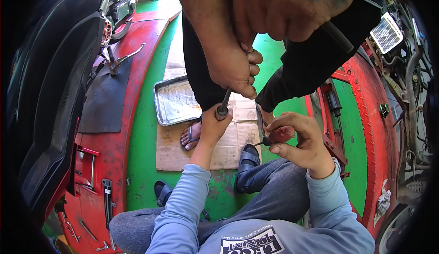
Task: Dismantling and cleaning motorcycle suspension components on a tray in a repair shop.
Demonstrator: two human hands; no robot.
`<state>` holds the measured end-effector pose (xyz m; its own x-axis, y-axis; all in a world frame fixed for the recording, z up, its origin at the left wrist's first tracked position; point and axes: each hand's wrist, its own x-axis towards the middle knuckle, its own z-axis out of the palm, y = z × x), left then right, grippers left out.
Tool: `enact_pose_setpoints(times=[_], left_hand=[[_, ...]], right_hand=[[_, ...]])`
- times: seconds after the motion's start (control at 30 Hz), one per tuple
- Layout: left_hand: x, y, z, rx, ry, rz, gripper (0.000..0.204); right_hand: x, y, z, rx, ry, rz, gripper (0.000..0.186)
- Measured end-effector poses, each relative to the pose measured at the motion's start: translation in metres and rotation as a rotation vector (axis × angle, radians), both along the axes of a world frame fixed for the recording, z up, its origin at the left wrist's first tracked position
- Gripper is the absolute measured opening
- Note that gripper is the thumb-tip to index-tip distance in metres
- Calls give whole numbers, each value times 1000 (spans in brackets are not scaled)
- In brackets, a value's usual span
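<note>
My left hand is closed around a dark metal cylinder with a round end. A slim metal rod runs up from it into the fist of another person standing across from me. That person's other hand is higher up, by a dark bar pointing right. In my right hand, thumb and fingers pinch a red-handled tool with a black collar and thin shaft, like a screwdriver. The shaft points left, toward my left hand. What my left palm covers is hidden.
A metal tray lies partly on flattened cardboard over the green floor. Red platforms flank me, with a dark motorcycle panel left and an exposed motorcycle frame right. Hand tools lie lower left. The other person's sandalled foot is close.
</note>
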<state>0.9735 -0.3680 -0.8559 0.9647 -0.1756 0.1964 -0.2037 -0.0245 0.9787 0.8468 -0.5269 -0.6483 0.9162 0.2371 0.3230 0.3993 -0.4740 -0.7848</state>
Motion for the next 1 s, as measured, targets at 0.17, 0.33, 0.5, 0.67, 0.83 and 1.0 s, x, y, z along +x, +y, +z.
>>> enact_pose_setpoints(times=[0.17, 0.33, 0.5, 0.67, 0.83, 1.0], left_hand=[[0, -5, -2, -1, -39, 2, 25], [3, -2, -5, -26, -34, 66, 23], [4, -5, -13, -20, -65, 75, 20], [3, -12, -19, 15, -80, 58, 20], [5, -10, -24, -42, -99, 39, 21], [2, -8, -23, -36, -140, 35, 21]], right_hand=[[1, -1, -2, -24, -5, 2, 35], [1, -2, -2, -16, 9, -5, 33], [3, 2, -4, 50, 13, -77, 30], [10, -9, 1, 14, 102, -134, 24], [11, -25, -3, 179, 343, -203, 19], [15, -43, -16, 158, 399, -174, 19]])
